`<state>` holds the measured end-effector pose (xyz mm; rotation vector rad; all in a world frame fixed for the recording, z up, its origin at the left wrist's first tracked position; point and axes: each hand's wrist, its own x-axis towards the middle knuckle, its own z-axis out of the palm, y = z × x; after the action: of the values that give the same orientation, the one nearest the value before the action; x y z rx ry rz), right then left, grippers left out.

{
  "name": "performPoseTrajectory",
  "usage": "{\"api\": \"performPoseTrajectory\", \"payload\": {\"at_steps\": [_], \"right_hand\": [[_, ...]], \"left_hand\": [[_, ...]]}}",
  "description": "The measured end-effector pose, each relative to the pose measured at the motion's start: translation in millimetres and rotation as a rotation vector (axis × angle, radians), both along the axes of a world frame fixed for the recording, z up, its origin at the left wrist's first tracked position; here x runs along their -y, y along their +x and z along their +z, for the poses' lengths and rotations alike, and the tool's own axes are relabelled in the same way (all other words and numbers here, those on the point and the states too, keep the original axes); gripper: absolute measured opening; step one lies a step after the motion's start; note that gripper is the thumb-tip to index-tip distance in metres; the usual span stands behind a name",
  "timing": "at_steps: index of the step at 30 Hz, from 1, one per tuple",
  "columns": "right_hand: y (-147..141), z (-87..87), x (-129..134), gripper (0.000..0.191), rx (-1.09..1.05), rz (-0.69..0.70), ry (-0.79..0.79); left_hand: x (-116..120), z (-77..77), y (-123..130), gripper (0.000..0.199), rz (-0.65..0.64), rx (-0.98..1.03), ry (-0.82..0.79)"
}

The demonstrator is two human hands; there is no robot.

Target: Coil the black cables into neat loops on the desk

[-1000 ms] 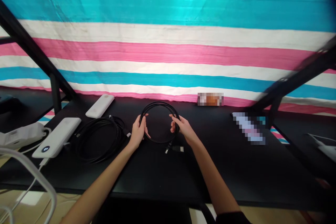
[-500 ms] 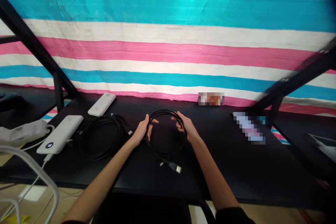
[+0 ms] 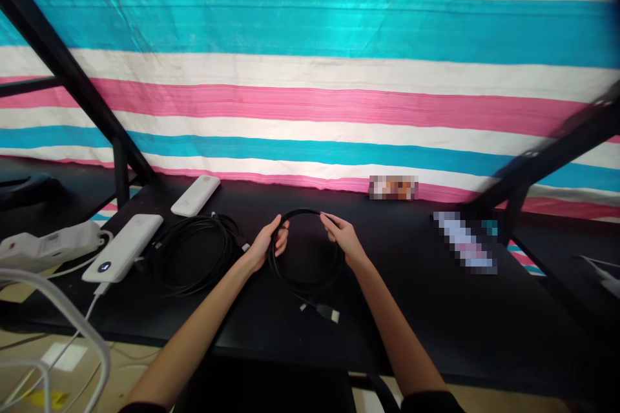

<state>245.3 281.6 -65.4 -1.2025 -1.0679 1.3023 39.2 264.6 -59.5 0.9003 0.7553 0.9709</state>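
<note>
Between my hands is a black USB cable [image 3: 310, 285], wound into a round coil over the black table. My left hand [image 3: 267, 242] is closed around the coil's left side, thumb on top. On the upper right of the loop, my right hand [image 3: 343, 236] pinches the cable between thumb and fingers. The cable's USB plug [image 3: 329, 313] lies toward me below the coil, with a small light-coloured tip [image 3: 303, 307] beside it. A second coiled black cable [image 3: 194, 284] rests on the table to the left of my left hand.
Two white power banks [image 3: 123, 248] [image 3: 196, 195] lie on the left of the black table [image 3: 416, 322]. A white power strip [image 3: 51, 242] and white cables are farther left. Blurred-out items [image 3: 465, 242] sit at the right. Black metal struts [image 3: 77, 71] flank a striped sheet [image 3: 310, 103].
Both hands have closed more on the coil, the left fingers curling in and the right ones pinching. The whole view has shifted slightly, moving things right and down.
</note>
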Motion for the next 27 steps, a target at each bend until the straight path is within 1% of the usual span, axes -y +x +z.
{"api": "performPoseTrajectory", "payload": {"at_steps": [3,8,10,13,15,17,22,25,27], "right_hand": [[-1,-1.3,1,0.021,0.043,-0.003,0.022],[-1,-0.9,1,0.024,0.061,0.007,0.042],[-2,-0.2,1,0.028,0.057,0.012,0.048],[-2,2.0,1,0.039,0.031,0.042,0.051],[-3,4.0,1,0.047,0.004,0.068,0.042],[-5,6.0,2,0.05,-0.025,0.077,0.025],[-8,10.2,5,0.049,-0.129,0.006,-0.003],[-7,14.1,4,0.049,-0.227,-0.062,0.029],[-4,16.6,2,0.048,-0.289,-0.105,0.059]], "left_hand": [[2,3.4,2,0.036,0.008,0.019,-0.015],[1,3.8,2,0.035,0.011,0.06,-0.06],[0,1.3,1,0.036,0.014,0.074,-0.073],[-2,-1.7,-2,0.036,0.026,0.083,-0.073],[-2,-1.9,-4,0.033,0.034,0.073,-0.059],[-2,-1.3,-5,0.031,0.04,0.048,-0.034],[-1,-4.1,0,0.03,0.098,-0.03,0.055],[0,-8.9,6,0.022,0.143,-0.089,0.111],[2,-11.3,9,0.015,0.144,-0.127,0.145]]}}
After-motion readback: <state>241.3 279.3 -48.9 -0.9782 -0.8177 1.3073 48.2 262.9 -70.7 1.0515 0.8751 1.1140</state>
